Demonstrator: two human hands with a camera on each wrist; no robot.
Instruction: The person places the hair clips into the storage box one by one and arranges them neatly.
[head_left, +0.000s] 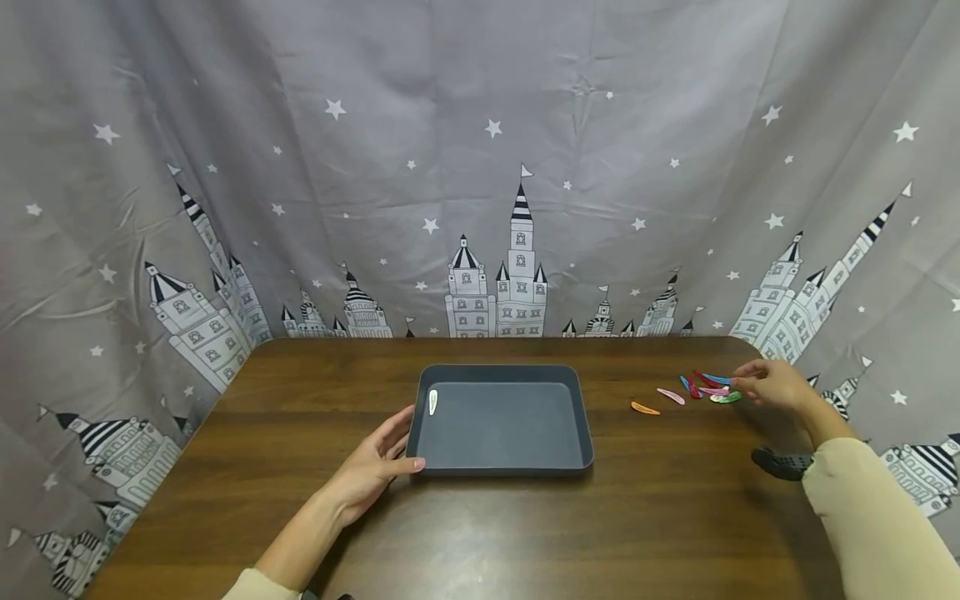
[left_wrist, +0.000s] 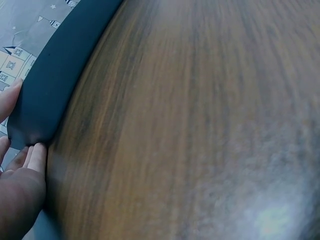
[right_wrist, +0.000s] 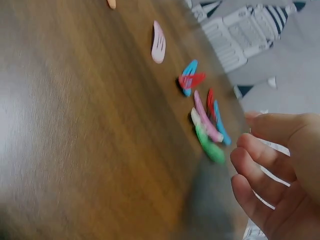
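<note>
My left hand [head_left: 365,479] grips the near left corner of a dark grey tray [head_left: 498,470], thumb over the rim and fingers along the outer side. In the left wrist view the hand [left_wrist: 22,185] holds the tray wall [left_wrist: 60,65]. A pale snap hair clip [head_left: 432,402] lies in the tray at its left. My right hand [head_left: 776,390] hovers beside a pile of hair clips on the right, next to a blue clip [right_wrist: 222,123]. Its fingers are loosely bent with nothing visible between them in the right wrist view. A green clip [right_wrist: 209,144] lies nearby.
The wooden table [head_left: 600,533] ends at a grey curtain [head_left: 480,100] printed with castles. An orange clip [head_left: 645,408] and a light pink clip [head_left: 671,396] lie between tray and pile. Red, blue, pink and white clips overlap in the pile.
</note>
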